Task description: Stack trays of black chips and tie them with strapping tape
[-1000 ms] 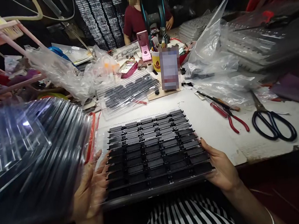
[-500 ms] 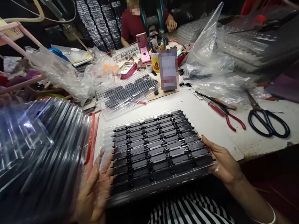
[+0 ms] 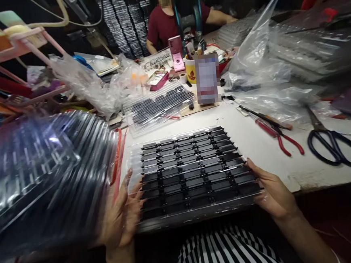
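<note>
A clear plastic tray [image 3: 134, 161] filled with rows of black slotted strips [image 3: 190, 166] lies between my hands at the table's near edge. My left hand [image 3: 124, 216] grips its left side, thumb up along the edge. On the right side, my right hand [image 3: 272, 188] is closed around the tray's corner, with the fingers partly hidden beneath. To the left of my left hand is a blurred stack of clear trays [image 3: 45, 178] with dark strips in it.
Red-handled pliers [image 3: 281, 137] and dark-handled scissors [image 3: 331, 145] lie at right. Another filled tray [image 3: 161, 104], a phone [image 3: 207, 80] and a yellow cup [image 3: 190, 70] stand farther back. Plastic bags [image 3: 255, 68] crowd the right. A person in a dark red shirt [image 3: 164, 25] sits opposite.
The view has turned a little left, so everything shifts rightward. Both hands keep hold of the tray, whose tilt looks slightly different. The person opposite has stretched an arm toward the stacked trays.
</note>
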`<state>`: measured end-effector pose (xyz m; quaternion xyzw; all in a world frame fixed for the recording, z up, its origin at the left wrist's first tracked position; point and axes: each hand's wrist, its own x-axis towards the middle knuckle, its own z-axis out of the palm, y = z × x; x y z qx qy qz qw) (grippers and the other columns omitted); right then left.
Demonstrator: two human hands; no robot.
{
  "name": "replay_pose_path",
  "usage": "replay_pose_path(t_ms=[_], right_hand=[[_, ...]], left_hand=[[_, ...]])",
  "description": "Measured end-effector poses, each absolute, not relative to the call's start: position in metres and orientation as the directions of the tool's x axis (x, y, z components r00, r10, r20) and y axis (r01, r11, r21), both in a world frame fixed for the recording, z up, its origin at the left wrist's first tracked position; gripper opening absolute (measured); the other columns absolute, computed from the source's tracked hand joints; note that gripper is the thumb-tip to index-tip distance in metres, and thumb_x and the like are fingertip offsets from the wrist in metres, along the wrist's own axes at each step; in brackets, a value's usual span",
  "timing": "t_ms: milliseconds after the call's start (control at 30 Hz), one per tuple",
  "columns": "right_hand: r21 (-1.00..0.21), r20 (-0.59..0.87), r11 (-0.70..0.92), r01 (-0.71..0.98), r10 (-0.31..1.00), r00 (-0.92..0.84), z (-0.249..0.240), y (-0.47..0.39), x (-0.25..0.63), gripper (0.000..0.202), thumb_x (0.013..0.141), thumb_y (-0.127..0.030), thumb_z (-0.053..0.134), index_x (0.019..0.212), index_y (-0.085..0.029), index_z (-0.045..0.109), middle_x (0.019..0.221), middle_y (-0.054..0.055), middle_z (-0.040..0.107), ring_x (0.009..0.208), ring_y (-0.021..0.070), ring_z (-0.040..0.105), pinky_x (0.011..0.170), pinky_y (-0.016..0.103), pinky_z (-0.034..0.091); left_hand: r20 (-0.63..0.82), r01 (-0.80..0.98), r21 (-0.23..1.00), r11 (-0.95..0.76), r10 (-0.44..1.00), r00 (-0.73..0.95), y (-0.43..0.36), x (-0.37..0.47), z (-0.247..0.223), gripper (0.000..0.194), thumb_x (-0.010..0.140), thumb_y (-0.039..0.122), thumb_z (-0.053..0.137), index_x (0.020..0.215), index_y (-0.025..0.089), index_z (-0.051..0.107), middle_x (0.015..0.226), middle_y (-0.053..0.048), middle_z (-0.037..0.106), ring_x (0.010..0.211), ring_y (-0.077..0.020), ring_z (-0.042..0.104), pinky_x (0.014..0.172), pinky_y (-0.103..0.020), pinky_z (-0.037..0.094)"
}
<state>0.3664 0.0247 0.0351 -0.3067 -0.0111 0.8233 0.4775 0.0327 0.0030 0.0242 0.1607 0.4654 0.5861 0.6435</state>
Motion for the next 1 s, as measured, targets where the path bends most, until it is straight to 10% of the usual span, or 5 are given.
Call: replay_pose_path(t_ms=[433, 1000], right_hand=[[-0.463, -0.684, -0.414, -0.784, 0.729, 0.019, 0.038, 0.021, 0.358, 0.043, 0.096, -0.028, 0.028, 0.093, -0.026, 0.071, 0.092, 0.002, 0.071, 0.081, 0.0176, 0.068, 0.092, 0.037, 0.05], [-0.442, -0.664, -0.439, -0.782, 0.746, -0.043, 0.04, 0.021, 0.342, 0.031, 0.093, -0.032, 0.04, 0.109, -0.027, 0.066, 0.113, 0.001, 0.065, 0.104, 0.0194, 0.06, 0.099, 0.037, 0.044]], left_hand=[[-0.43, -0.719, 0.65, 0.245, 0.899, -0.083, 0.003, 0.028, 0.019, 0.036, 0.089, 0.019, 0.047, 0.124, 0.013, 0.049, 0.115, -0.015, 0.06, 0.093, -0.019, 0.062, 0.074, -0.028, 0.054], [-0.355, -0.683, 0.687, 0.247, 0.935, -0.019, -0.004, 0.023, 0.023, 0.067, 0.079, 0.006, 0.052, 0.14, 0.028, 0.033, 0.106, -0.007, 0.063, 0.081, -0.0113, 0.062, 0.073, -0.023, 0.053]])
